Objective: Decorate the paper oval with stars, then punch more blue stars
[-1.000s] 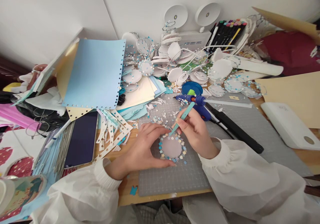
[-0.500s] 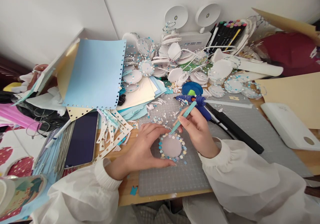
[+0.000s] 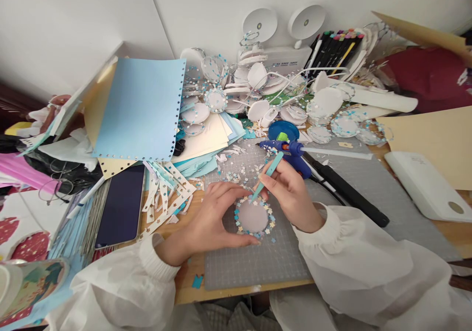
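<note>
A round white disc [image 3: 253,216] lies on the grey cutting mat [image 3: 228,269], its rim ringed with small blue, white and cream paper stars. My left hand [image 3: 212,219] spans it from the left, fingers at the far rim and thumb at the near rim. Pinched in my right hand [image 3: 289,188] are turquoise tweezers [image 3: 271,170]. Their tips point down at the far rim, among the stars. Whether a star sits between the tips is too small to tell. Loose paper stars [image 3: 234,176] are scattered just beyond the disc.
A blue glue gun [image 3: 291,149] and a black-handled tool [image 3: 354,198] lie right of my right hand. Decorated white discs [image 3: 258,75] crowd the back. Punched blue paper [image 3: 143,109], a phone [image 3: 121,205] and paper strips [image 3: 165,193] fill the left; a white box [image 3: 424,183] stands right.
The tweezers have tilted more upright, and their tips have come slightly down onto the disc's far rim. My right hand shifted a little left; my left hand stayed in place.
</note>
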Tool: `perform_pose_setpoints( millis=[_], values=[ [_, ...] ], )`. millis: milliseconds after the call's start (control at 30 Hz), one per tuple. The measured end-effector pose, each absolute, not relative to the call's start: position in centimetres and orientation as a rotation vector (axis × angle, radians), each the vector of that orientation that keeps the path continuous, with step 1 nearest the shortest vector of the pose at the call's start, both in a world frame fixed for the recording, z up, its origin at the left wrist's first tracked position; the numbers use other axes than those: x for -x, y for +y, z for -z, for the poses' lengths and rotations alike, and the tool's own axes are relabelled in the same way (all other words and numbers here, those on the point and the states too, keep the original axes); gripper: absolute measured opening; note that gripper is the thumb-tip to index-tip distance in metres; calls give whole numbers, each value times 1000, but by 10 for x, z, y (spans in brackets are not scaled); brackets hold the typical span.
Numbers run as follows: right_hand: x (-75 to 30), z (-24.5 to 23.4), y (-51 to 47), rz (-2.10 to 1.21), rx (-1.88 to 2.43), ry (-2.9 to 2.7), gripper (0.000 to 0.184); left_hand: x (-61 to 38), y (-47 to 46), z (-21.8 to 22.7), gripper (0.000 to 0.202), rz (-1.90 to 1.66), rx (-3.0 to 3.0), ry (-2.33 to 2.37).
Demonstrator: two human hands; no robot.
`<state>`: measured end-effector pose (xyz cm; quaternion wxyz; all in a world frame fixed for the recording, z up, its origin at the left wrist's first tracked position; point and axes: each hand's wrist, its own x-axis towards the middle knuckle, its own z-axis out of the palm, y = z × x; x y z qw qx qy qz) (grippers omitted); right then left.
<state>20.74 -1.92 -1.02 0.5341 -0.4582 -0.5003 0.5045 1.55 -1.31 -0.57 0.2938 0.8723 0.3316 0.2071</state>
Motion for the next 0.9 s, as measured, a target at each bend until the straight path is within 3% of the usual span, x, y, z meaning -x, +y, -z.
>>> perform_pose_setpoints(
  millis=[667, 900],
  values=[
    [-207, 13, -19, -1138, 992, -1158, 18, -15, -14, 9, 75, -602, -2316, 860],
    [-209, 6, -22, -1214, 853, -1145, 20, -14, -12, 7, 85, -584, -2277, 848]
  ],
)
